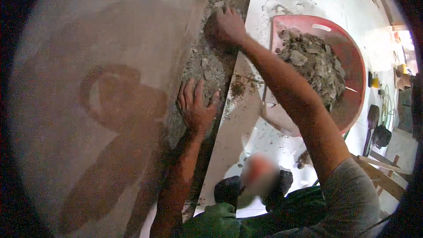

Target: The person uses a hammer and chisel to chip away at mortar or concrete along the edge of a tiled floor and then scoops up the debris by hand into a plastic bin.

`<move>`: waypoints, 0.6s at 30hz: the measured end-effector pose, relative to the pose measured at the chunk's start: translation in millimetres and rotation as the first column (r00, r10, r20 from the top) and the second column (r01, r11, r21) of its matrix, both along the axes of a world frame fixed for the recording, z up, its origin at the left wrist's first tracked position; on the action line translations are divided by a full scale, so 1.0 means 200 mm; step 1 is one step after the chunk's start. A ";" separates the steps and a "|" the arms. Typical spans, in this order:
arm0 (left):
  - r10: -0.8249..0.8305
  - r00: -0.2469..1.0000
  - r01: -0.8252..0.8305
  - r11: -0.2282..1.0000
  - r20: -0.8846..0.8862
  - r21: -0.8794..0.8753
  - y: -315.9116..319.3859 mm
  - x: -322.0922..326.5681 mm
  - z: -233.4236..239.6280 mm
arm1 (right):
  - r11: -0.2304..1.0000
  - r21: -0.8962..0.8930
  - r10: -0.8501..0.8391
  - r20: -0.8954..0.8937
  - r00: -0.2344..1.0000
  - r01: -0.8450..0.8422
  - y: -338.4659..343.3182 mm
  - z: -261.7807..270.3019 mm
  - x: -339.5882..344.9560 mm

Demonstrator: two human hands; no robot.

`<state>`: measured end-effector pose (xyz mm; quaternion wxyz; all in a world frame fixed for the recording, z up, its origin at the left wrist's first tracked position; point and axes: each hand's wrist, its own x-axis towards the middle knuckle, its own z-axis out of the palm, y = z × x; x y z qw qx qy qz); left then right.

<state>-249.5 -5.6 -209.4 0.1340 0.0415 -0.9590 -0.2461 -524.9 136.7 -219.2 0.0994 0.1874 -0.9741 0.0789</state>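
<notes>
A strip of grey broken rubble and dust (211,67) runs along the foot of the wall (138,33). My left hand (197,107) rests palm down on the near part of this strip, its fingers spread and nothing seen in it. Farther along, my right hand (230,28) reaches down to the rubble with bent fingers. Its palm side is hidden, so whether it grips a piece cannot be told. To the right of the strip, beyond my right forearm, stands a red plastic tub (355,72) with a heap of rubble chunks (312,58) in it.
Pale floor tiles (228,158) with scattered dirt border the strip. My dark shoes (228,188) are below, beside a blurred patch. Wooden boards (383,175), a long dark tool (371,125) and several small items lie at the far right.
</notes>
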 end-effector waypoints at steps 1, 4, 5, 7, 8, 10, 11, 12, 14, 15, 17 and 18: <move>-0.009 1.000 0.009 1.000 -0.006 0.000 0.03 -0.04 0.03 | 0.997 0.031 0.069 -0.233 0.970 -0.064 0.06 -0.06 -0.15; 0.001 1.000 -0.001 1.000 -0.028 -0.012 -0.01 -0.02 -0.02 | 0.983 0.061 0.182 -0.160 0.970 -0.175 0.02 -0.09 -0.27; 0.012 0.999 -0.012 1.000 -0.036 0.000 -0.03 0.00 -0.04 | 0.982 0.057 0.187 -0.148 0.971 -0.180 -0.02 -0.12 -0.22; 0.032 0.998 -0.031 0.999 -0.051 0.022 -0.05 0.00 -0.03 | 0.973 0.136 0.169 0.132 0.977 -0.187 -0.11 -0.14 -0.14; 0.030 0.999 -0.030 0.999 -0.036 0.012 -0.06 0.00 -0.02 | 0.965 0.146 0.207 0.090 0.974 -0.218 -0.10 -0.17 -0.11; 0.034 0.999 -0.034 0.999 -0.014 -0.003 -0.06 0.01 -0.03 | 0.976 0.167 0.143 -0.010 0.990 -0.140 -0.06 -0.16 -0.13; 0.041 0.999 -0.042 0.998 -0.023 -0.036 -0.07 0.01 -0.03 | 0.984 0.168 0.078 -0.116 0.990 -0.057 -0.02 -0.14 -0.14; 0.043 0.999 -0.045 0.996 -0.021 -0.073 -0.09 0.04 -0.04 | 0.961 0.251 0.159 -0.162 0.974 -0.115 0.04 -0.06 -0.14; 0.033 0.999 -0.034 0.999 -0.037 -0.039 0.01 -0.02 -0.01 | 0.970 0.241 0.089 -0.210 0.974 -0.037 0.30 -0.09 -0.24; 0.040 0.999 -0.041 0.999 -0.028 -0.034 0.02 -0.01 -0.01 | 0.915 0.404 0.098 -0.169 0.981 -0.022 0.31 -0.08 -0.20; 0.065 0.996 -0.067 0.997 -0.053 -0.035 -0.03 0.00 -0.01 | 0.905 0.416 0.135 -0.095 0.986 -0.084 0.21 -0.05 -0.02; 0.078 0.994 -0.079 0.997 -0.081 -0.004 -0.01 0.01 -0.03 | 0.882 0.452 0.159 -0.021 0.987 -0.132 0.21 -0.03 0.11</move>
